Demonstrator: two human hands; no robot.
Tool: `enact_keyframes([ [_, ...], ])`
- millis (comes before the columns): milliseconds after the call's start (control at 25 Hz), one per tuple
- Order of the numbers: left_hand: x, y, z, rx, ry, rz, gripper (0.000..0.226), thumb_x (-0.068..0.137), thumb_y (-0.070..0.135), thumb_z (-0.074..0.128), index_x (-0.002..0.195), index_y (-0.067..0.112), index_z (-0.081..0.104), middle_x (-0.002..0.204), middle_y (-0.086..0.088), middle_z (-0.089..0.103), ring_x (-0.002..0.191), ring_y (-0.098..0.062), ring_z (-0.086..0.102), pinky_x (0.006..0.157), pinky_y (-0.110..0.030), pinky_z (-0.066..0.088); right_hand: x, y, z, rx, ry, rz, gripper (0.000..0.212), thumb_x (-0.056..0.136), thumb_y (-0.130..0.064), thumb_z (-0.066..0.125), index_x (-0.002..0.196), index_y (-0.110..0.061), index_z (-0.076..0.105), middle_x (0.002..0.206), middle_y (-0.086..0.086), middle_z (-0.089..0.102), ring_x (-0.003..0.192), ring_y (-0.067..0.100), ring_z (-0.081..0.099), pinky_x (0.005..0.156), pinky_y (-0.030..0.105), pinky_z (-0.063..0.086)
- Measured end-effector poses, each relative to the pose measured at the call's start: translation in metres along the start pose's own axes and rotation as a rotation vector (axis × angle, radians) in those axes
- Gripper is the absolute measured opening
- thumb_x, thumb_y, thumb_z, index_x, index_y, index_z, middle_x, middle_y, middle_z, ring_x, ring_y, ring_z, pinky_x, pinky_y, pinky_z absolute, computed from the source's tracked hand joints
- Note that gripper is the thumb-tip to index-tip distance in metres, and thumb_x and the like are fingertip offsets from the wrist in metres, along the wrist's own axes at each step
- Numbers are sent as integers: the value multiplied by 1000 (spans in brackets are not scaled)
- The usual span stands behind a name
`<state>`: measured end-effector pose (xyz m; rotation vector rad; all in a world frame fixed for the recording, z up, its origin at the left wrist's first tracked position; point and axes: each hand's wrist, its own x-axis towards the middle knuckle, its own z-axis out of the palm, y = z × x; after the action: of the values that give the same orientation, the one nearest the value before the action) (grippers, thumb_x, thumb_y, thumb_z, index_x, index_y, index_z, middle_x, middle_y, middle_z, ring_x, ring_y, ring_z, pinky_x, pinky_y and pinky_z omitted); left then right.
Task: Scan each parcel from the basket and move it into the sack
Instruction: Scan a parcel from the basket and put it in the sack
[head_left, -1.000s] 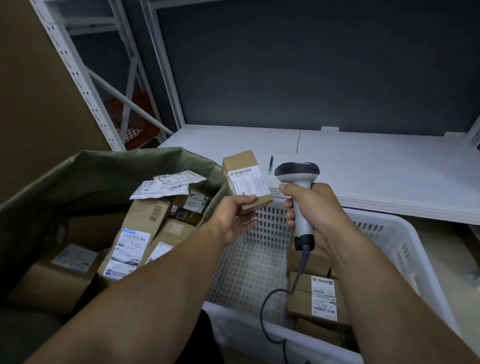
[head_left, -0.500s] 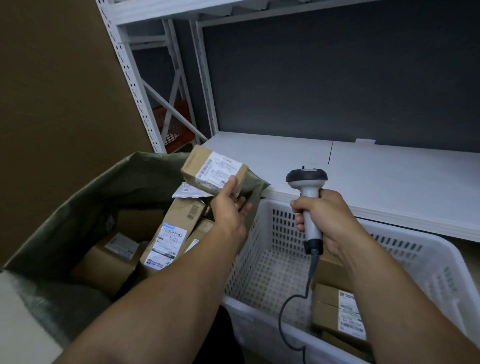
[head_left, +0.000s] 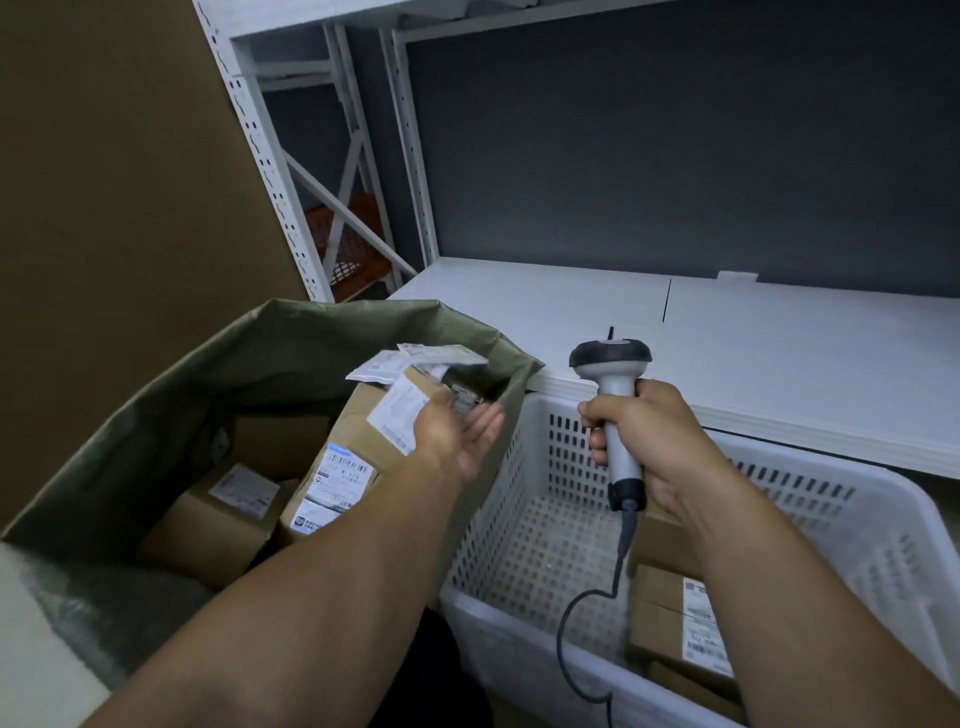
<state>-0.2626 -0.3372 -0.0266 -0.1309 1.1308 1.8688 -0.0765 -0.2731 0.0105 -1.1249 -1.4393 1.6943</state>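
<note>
The green sack (head_left: 260, 353) stands open at the left with several labelled cardboard parcels (head_left: 337, 467) inside. A small brown parcel (head_left: 400, 415) with a white label lies tilted on top of them, just left of my left hand (head_left: 457, 431). That hand hovers over the sack's right rim with fingers straight, holding nothing. My right hand (head_left: 654, 441) grips the handle of the grey barcode scanner (head_left: 610, 358) above the white perforated basket (head_left: 831, 467). A few parcels (head_left: 670, 623) sit in the basket's right part, partly hidden by my right forearm.
The scanner's cable (head_left: 582, 613) hangs into the basket. A white shelf board (head_left: 779, 353) runs behind the basket. White rack uprights (head_left: 249, 130) and an orange crate (head_left: 343, 244) stand behind the sack. A brown cardboard wall (head_left: 104, 208) fills the left.
My left hand carried the small parcel left from beside the scanner to over the sack and let it go; its fingers are now straight. My right hand kept hold of the scanner.
</note>
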Motion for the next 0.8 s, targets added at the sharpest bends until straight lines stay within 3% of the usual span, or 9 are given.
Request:
enact_keyframes([
  [160, 2, -7, 5, 165, -43, -32, 41, 110, 23, 40, 146, 3, 47, 114, -17, 74, 94, -25, 74, 64, -31, 62, -1, 2, -2, 2, 4, 5, 10, 88, -1, 68, 96, 1, 62, 76, 14, 62, 53, 18, 55, 58, 34, 53],
  [360, 4, -17, 11, 252, -50, -70, 26, 104, 21, 55, 123, 6, 65, 107, -9, 77, 98, -22, 73, 76, -33, 60, -2, 7, -9, 6, 27, 32, 8, 87, -1, 68, 92, -1, 62, 74, 13, 61, 53, 18, 55, 58, 34, 53],
  [520, 7, -36, 21, 345, -81, -111, 19, 102, 19, 56, 109, 6, 69, 91, -4, 73, 80, -15, 67, 68, -29, 56, -2, 10, -23, -6, 82, 51, 5, 87, -1, 67, 89, 0, 63, 76, 15, 62, 53, 18, 55, 58, 34, 53],
  [800, 21, -88, 44, 447, -158, -218, 19, 103, 14, 53, 90, 8, 65, 74, -3, 65, 66, -13, 61, 60, -26, 56, -4, 24, -53, -41, 189, 113, 3, 87, -1, 67, 88, 2, 66, 72, 13, 63, 48, 16, 55, 49, 28, 48],
])
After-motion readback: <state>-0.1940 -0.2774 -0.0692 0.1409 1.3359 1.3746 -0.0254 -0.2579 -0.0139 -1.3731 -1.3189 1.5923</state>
